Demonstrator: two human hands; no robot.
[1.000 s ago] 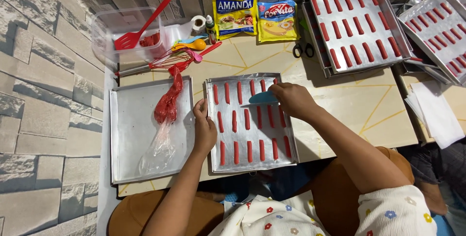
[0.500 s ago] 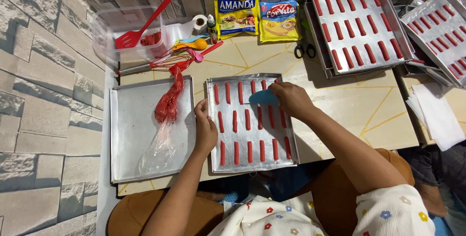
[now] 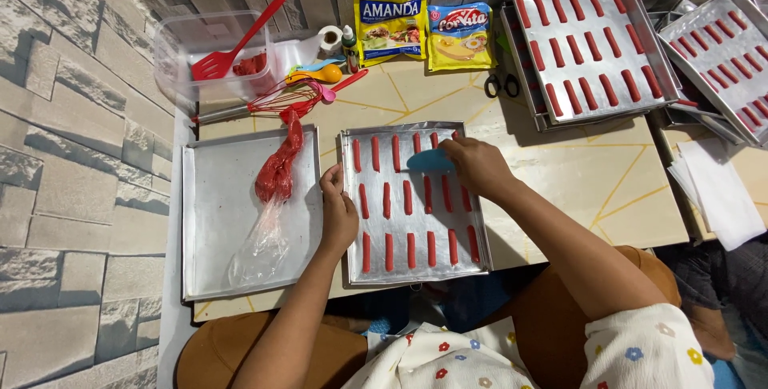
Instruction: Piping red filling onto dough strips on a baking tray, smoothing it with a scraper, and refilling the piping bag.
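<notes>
A blue scraper (image 3: 430,160) is hovering over the far rows of red strips (image 3: 408,197) on the middle metal tray (image 3: 350,265), which is sitting on the desk (image 3: 592,181). The right hand (image 3: 478,167) is gripping the scraper with closed fingers. The left hand (image 3: 339,213) is resting curled on the tray's left rim. Just left, a piping bag (image 3: 274,185) of red batter is lying in another tray (image 3: 210,221).

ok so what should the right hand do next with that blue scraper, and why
Probably draw the blue scraper down along the next red strip. The right hand holds it flat near the top of the metal tray, while the left hand steadies the tray's left edge.
</notes>
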